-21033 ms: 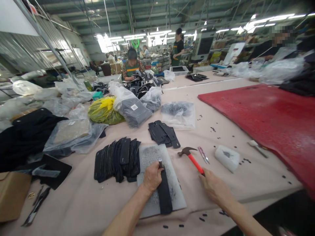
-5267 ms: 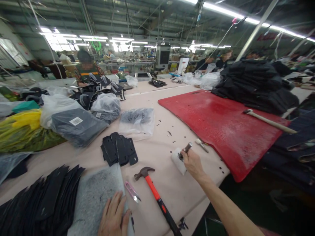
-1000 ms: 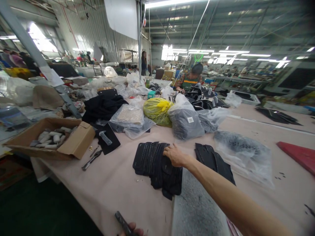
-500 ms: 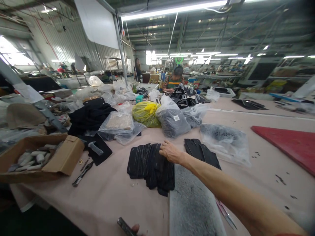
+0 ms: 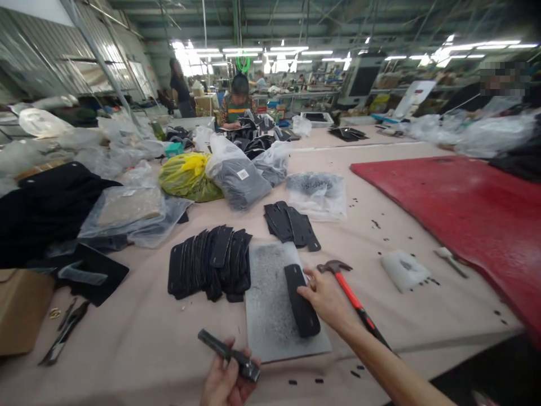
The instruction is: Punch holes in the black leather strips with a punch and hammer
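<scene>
A: Which step do your hands seem to be at?

B: You look to be setting a black strip in place on the grey board. It lies toward the board's right side, lengthwise, slightly slanted.

A: And your grip?

B: Your left hand is closed around a dark metal tool, held above the worktop just in front of the board. Your right hand has thumb and fingers at the strip's right edge; whether they pinch it or only press, you can't tell from here.

A: What does your next move call for?

B: Probably steadying the strip flat, so the tool can be stood on it. The hammer lies unheld beside the board, within your right hand's reach.

A: How does your strip look?

B: Matte, long and narrow, with rounded corners, much like those in the pile left of the board. Any slot in it is too small to make out.
</scene>
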`<state>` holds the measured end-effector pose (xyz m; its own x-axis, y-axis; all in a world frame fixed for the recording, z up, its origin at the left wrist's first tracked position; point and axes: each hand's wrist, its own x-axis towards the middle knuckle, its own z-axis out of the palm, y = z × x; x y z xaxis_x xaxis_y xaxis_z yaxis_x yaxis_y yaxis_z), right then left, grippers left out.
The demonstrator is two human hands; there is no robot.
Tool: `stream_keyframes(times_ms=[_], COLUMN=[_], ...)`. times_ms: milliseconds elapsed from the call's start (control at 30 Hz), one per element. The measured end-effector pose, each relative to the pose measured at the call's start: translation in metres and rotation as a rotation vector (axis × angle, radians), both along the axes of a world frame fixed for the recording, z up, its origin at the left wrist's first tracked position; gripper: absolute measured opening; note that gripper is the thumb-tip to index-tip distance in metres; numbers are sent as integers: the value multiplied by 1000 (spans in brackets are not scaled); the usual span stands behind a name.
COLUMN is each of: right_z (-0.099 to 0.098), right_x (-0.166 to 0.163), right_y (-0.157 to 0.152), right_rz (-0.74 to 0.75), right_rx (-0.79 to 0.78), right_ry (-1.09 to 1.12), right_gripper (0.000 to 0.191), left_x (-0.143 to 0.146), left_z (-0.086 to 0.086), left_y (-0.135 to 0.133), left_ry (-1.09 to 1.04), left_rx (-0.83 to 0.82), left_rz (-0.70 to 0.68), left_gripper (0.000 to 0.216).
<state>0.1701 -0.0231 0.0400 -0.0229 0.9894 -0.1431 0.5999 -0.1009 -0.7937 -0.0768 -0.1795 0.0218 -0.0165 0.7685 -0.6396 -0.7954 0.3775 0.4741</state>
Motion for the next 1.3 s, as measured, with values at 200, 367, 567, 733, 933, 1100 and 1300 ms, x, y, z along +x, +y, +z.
stream_keyframes(times_ms=[200,367,567,733,933,1100,1300], right_z=[-35,-30,-34,-33,-40,-35,-35], right_x=[1,-4,-5,-6,-19,-7,22], right_y=[-40,-45,-56,-59,-65,-65,-64], right_rz=[45,149,169,90,93,185,363], right_rx=[107,179,379,434,406,369,361], right_ry=[-394,-618,-604,-466,-455,-424,-333], right_gripper=[41,39,36,38,53,58,66], left_x=[38,62,81,90,100,102,102], left_z=[32,25,2,-12,-25,-28,-16], left_y=[68,111,150,174,179,178,177], left_ry=[208,313,594,777,966,1051,1073], left_rx=[113,241,400,516,591,593,602], left_rz=[-66,-140,-219,-290,-363,-371,-388], left_gripper=[66,54,36,26,22,19,17])
